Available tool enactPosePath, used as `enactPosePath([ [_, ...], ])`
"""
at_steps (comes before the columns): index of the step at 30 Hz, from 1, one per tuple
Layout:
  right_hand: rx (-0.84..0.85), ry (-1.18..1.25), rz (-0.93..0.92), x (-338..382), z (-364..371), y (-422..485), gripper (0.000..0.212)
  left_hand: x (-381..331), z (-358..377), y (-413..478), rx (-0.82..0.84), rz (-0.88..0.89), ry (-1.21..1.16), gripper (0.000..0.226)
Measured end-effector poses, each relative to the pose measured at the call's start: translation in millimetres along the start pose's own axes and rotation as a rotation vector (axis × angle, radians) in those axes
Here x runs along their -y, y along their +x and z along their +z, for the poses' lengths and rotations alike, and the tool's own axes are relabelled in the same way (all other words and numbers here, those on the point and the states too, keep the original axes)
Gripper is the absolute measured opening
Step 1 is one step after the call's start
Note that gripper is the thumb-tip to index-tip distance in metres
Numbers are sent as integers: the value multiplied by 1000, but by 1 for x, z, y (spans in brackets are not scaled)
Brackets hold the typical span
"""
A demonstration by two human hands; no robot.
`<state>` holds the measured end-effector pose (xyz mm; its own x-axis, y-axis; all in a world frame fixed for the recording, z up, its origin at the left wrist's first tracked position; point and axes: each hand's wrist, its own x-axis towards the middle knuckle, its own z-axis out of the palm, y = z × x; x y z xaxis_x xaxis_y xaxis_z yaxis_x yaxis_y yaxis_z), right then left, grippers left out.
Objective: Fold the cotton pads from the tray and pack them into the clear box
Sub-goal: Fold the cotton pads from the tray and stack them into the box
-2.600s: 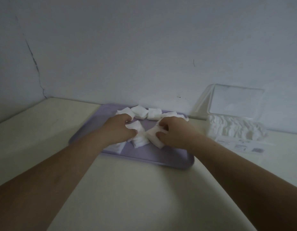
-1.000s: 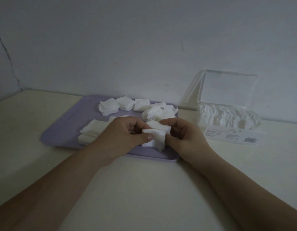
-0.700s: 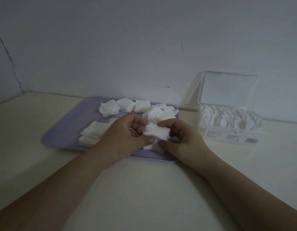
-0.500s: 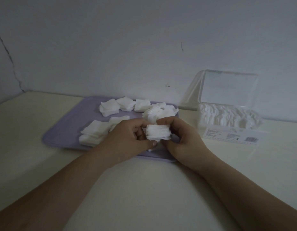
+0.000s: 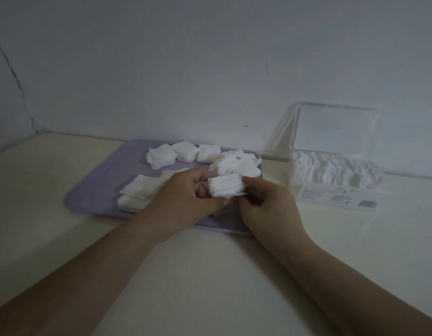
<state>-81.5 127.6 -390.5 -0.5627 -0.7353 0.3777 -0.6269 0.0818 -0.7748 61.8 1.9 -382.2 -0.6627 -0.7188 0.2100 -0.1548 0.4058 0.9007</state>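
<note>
A folded stack of white cotton pads [image 5: 225, 186] is held just above the front right part of the purple tray [image 5: 93, 190]. My left hand [image 5: 185, 200] grips its left side with thumb below and fingers above. My right hand [image 5: 265, 207] pinches its right side. More cotton pads lie on the tray in piles: at the left [image 5: 139, 191], along the back [image 5: 183, 154] and at the back right [image 5: 239, 164]. The clear box [image 5: 336, 185] stands to the right with its lid [image 5: 333, 128] raised, filled with folded pads.
The tray and box rest on a cream table [image 5: 210, 275] pushed against a pale wall [image 5: 210, 69]. A cracked wall corner [image 5: 13, 81] is at the left. A printed label [image 5: 336, 196] covers the box's front.
Both hands lifted pads from the tray, gathered them between the fingers and folded them into a compact stack. The camera view shifted left to right early on.
</note>
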Motion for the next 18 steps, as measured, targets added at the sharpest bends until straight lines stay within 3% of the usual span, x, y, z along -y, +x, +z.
enactPosePath([
  [5,10,-114,-86,2,13,-10,47,1,-1,-2,36,-14,-5,41],
  [8,51,-221,-122,-1,15,-11,60,-2,-1,-3,27,-5,11,30],
  [13,122,-17,-3,2,9,-8,80,0,0,-4,95,-6,8,36],
  [15,110,27,-36,3,9,-9,79,1,0,-4,127,-9,-13,40],
  [18,93,57,-44,0,9,-6,59,-3,-2,-6,134,4,-56,35],
])
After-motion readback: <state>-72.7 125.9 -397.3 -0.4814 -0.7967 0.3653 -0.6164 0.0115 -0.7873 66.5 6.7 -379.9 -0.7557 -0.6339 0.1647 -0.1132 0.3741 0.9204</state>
